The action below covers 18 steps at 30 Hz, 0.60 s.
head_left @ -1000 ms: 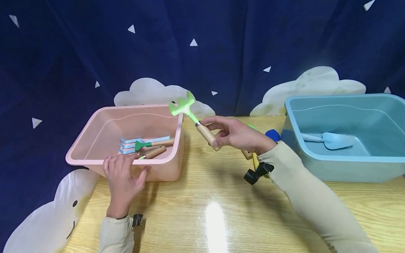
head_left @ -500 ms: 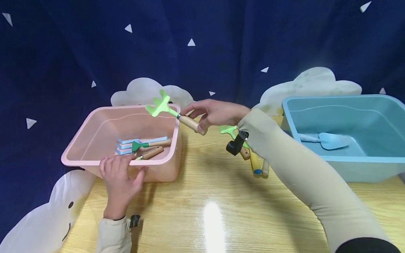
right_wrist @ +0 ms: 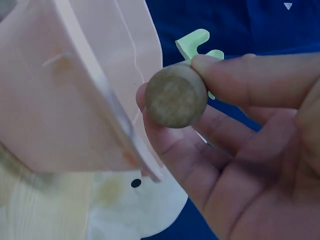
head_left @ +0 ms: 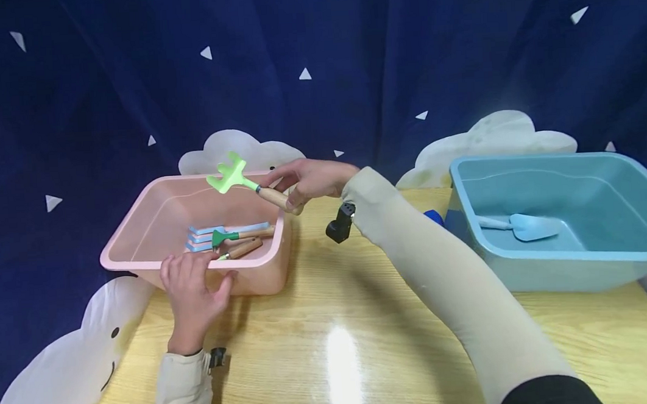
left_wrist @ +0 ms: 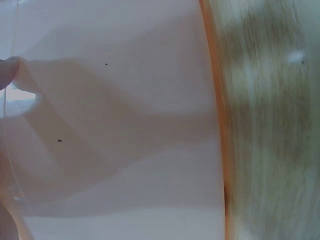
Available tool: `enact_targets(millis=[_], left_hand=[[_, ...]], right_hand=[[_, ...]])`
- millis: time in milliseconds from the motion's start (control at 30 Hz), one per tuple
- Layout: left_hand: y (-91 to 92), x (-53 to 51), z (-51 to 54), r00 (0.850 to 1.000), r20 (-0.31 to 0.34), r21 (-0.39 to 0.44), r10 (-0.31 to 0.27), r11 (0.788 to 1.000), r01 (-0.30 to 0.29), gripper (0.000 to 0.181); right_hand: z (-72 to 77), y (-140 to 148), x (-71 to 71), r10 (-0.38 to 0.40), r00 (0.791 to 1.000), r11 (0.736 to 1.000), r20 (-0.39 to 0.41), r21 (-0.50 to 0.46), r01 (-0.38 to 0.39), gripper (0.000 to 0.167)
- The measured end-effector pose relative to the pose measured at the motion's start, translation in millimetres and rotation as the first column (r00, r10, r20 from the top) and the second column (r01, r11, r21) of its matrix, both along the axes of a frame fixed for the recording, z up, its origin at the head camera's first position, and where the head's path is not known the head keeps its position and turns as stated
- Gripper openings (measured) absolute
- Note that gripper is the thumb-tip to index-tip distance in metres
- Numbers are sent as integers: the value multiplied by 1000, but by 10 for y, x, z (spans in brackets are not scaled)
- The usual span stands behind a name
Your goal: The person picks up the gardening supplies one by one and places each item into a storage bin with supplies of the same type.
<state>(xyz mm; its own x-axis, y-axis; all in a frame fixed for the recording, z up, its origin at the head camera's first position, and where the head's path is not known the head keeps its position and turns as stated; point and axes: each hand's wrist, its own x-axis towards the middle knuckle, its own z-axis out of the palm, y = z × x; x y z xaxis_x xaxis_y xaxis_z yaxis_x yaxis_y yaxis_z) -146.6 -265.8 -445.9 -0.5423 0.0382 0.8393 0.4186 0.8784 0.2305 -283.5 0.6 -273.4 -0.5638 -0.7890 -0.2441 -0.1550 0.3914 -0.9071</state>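
My right hand [head_left: 314, 179] pinches the wooden handle of a light green rake [head_left: 229, 175], its head over the right part of the pink bin [head_left: 195, 263]. In the right wrist view the handle's round end [right_wrist: 175, 97] lies between thumb and fingers, beside the bin's rim. My left hand [head_left: 193, 294] grips the bin's front rim, fingers over the edge and thumb outside. Inside the bin lie light blue rakes [head_left: 199, 239], a dark green rake [head_left: 223, 236] and a wooden-handled tool [head_left: 245, 248]. The left wrist view shows mainly the bin's outer wall [left_wrist: 165, 175].
At the right stands a blue bin [head_left: 568, 261] with a light blue shovel [head_left: 534, 226] inside. A dark blue object [head_left: 434, 217] shows beside its left wall; my right sleeve hides part of the table [head_left: 287, 356]. A dark blue curtain [head_left: 348, 42] hangs behind.
My right hand has moved left with the light green rake, from between the bins to the pink bin's right edge. The tools on the table are now mostly hidden by the sleeve. My left hand stays put.
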Motion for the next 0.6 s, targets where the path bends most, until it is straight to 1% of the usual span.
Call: enact_targets(millis=[200,367,467,600], left_hand=[[-17,14,-12,1000,1,-10,10,1000,-10,42],[-34,29,-4,1000,-3,-4,15,1000,-15,43],[-30,28,-6,1000,-9,-1,17,1000,-17,42],[-6,12,-8,1000,-8,3,10,1000,-10,41]], right_hand=[[-43,-224,-15,-2,1000,1000,-2,-1,2,65],[-74,-368,-3,-5,1000,1000,16,-7,5,64],[-77,-423,-6,6,1000,1000,26,6,-6,66],[-53,-447,-43,-9,1000,999,26,49,8,66]])
